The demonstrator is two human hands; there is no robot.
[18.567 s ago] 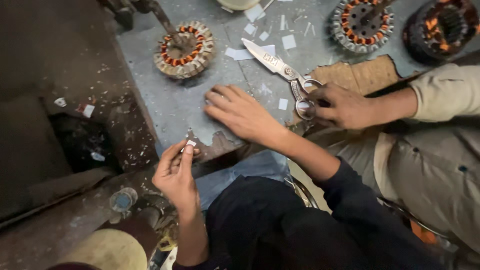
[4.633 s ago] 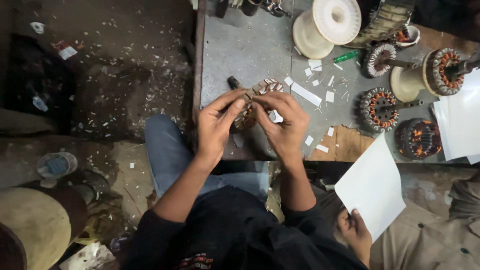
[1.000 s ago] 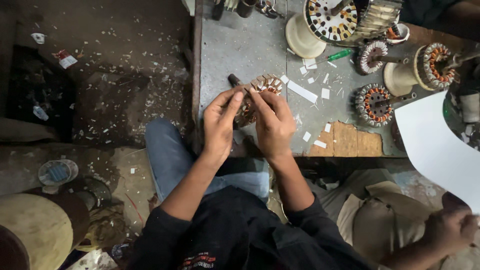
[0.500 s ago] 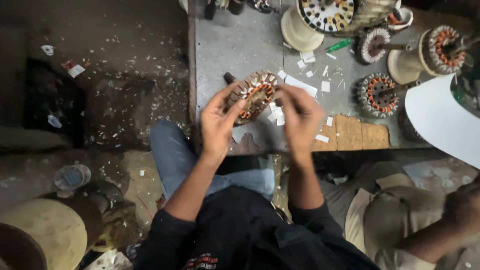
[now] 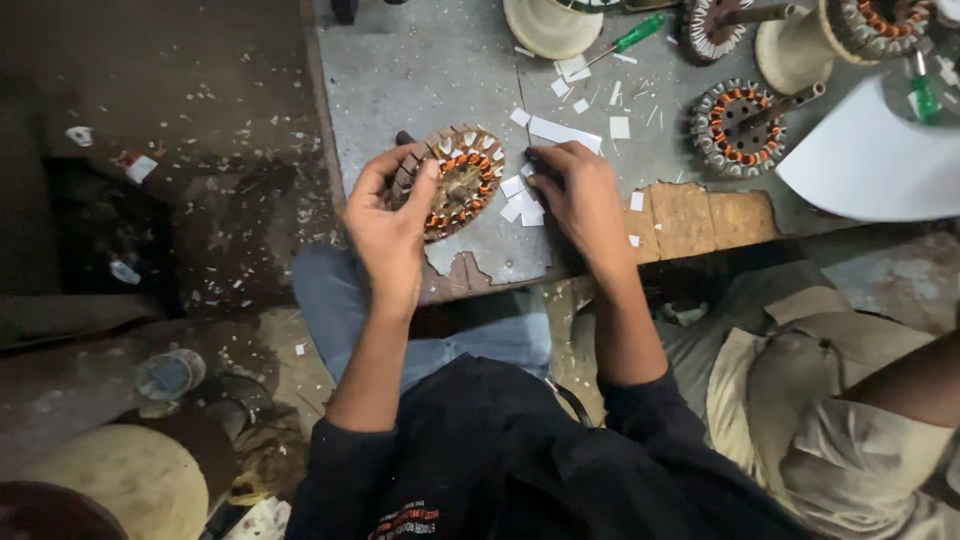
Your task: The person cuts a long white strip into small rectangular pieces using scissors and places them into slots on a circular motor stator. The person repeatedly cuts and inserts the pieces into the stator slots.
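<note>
On the grey bench [image 5: 420, 70], left hand [image 5: 392, 225] clasps a half-hidden stator [image 5: 455, 180]; right hand [image 5: 580, 195] grip on paper slips [image 5: 520, 205] unclear.

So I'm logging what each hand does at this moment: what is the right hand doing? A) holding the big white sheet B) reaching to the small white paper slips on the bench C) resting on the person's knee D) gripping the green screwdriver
B: the right hand has its fingertips on the white paper slips beside the wound stator, which the left hand holds.
</note>
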